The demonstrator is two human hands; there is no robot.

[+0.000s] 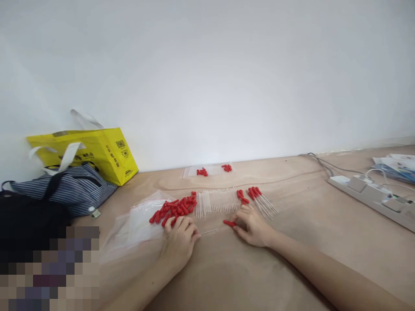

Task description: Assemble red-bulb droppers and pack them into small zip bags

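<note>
My left hand [181, 239] is closed at the front edge of a pile of red rubber dropper bulbs [177, 209]. A thin clear dropper tube [209, 232] sticks out to the right from between its thumb and fingers. In my right hand [254, 226] the fingertips pinch one red rubber bulb [229, 223], its end pointing left toward the tube. Behind both hands lies a row of clear tubes [217, 202], with a few loose red bulbs [240, 194] at its right end. Several droppers [264, 203], tubes with red bulbs fitted, lie beyond my right hand.
Clear plastic bags [136, 224] lie left of the pile. Near the wall is another bag [214, 169] with red bulbs and tubes. At left stand a yellow bag [113, 151] and a striped bag [71, 185]. A power strip [372, 196] with cables is at right.
</note>
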